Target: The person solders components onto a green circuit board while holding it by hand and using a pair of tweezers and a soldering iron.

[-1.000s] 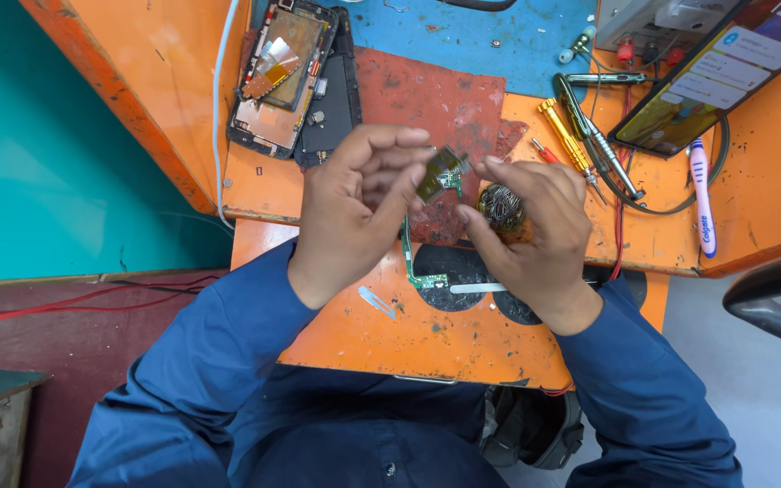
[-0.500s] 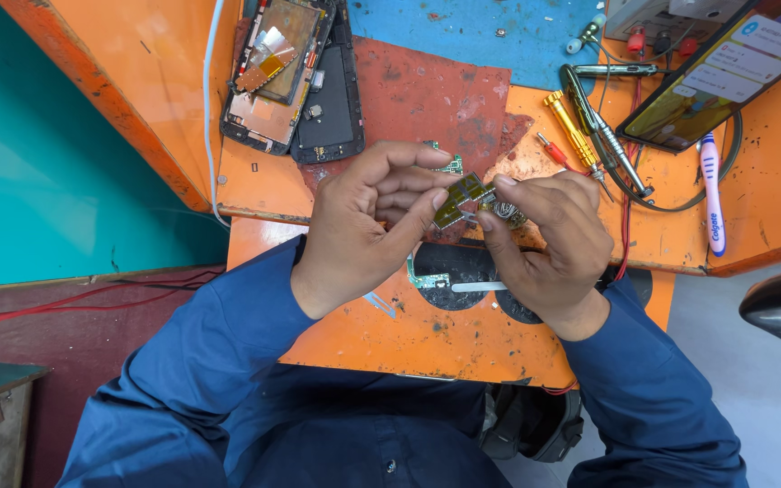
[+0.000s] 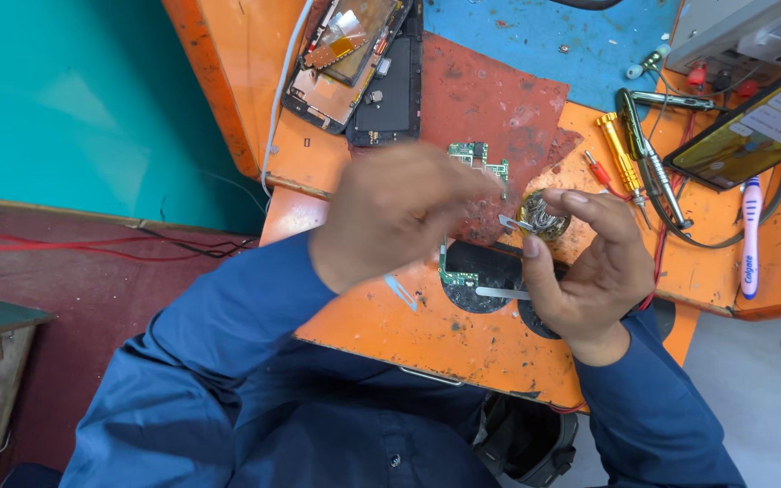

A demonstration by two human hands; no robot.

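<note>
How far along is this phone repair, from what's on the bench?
Already done: the phone lies opened on the orange bench, and a green circuit board is out beside it. In hand: the right hand pinches a small round brassy part, while the blurred left hand works at it. Left: the phone remains open, the board loose, the screwdrivers still out.

I note: surface (image 3: 463, 348) painted orange, scuffed, matt; wire ball (image 3: 542, 215) brassy metal; tweezers (image 3: 517, 223) shiny steel.
</note>
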